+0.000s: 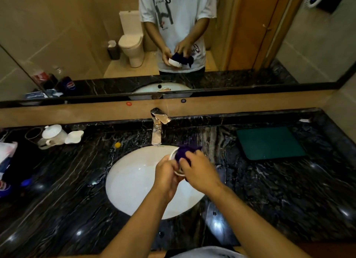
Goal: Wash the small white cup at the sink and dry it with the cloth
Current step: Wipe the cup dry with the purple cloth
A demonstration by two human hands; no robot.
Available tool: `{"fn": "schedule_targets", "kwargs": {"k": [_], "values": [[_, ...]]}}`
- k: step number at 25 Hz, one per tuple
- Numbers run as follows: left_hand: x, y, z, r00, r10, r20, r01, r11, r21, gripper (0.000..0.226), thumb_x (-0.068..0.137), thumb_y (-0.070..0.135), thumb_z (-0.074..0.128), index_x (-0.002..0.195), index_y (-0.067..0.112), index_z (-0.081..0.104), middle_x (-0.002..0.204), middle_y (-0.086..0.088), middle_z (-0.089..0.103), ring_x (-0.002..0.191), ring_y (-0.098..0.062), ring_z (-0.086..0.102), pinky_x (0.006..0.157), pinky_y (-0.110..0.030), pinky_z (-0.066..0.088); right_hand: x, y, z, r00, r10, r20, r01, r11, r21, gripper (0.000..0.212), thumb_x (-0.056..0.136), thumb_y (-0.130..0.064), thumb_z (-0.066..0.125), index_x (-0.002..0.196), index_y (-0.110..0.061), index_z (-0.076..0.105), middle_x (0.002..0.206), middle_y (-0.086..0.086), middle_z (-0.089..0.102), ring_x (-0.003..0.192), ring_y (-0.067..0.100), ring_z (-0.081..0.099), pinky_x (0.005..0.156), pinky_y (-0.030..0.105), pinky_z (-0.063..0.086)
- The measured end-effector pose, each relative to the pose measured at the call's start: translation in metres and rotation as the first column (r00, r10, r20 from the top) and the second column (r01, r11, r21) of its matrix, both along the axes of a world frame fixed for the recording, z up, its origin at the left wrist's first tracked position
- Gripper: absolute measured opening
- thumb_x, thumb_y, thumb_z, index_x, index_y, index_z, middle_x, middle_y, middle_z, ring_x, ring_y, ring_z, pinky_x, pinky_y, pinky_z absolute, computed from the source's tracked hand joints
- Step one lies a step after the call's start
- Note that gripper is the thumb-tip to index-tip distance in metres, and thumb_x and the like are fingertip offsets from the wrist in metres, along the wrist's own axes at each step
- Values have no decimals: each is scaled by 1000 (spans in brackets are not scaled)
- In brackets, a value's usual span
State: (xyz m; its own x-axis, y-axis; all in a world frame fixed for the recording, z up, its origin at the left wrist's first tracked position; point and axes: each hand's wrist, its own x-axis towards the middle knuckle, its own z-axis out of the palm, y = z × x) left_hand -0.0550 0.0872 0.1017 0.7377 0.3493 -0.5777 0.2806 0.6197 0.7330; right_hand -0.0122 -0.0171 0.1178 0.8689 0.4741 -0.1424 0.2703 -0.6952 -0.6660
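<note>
Over the white sink basin (134,182) my left hand (166,173) grips the small white cup (172,155), of which only the rim and part of the base show. My right hand (198,171) holds a dark purple cloth (184,153) bunched against and into the cup's mouth. The cup is tilted, its opening facing away from me. The mirror above shows the same grip from the front. The chrome tap (159,126) stands just behind the hands, with no water visibly running.
A black marble counter (269,190) surrounds the basin. A white teapot (53,134) and a white dish (74,137) sit at the back left, a small yellow object (117,144) near the tap, a green mat (269,143) at the right, bags and bottles at the far left.
</note>
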Motion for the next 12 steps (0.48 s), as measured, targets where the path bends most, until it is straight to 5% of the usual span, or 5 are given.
{"fn": "schedule_targets", "kwargs": {"k": [2,6,12], "values": [[-5,-3,-6,999,-15,-34,16,999,30,31,67,-5,42,94,-2,57,84,-19,59,75,-31,59,61,-36,52,-9,5,-6,1000,-20,-9,19,995,-100,23,100,-36,43,97,-20,59,106,8,60,95,30,59,77,38,44],[-10,8,-15,1000,-15,1,15,992,-122,38,88,21,45,101,-3,70,93,-22,70,83,-31,68,79,-43,52,-15,6,-7,963,-2,-268,27,996,89,16,91,-33,55,78,-23,60,84,2,66,79,24,62,68,35,49],[-7,4,-33,979,-168,-116,194,943,271,31,100,30,60,114,4,65,106,-17,74,92,-29,74,67,-36,61,-8,9,2,985,84,-152,-127,946,-298,22,81,-29,50,95,-23,66,87,7,68,75,28,61,61,33,46]]}}
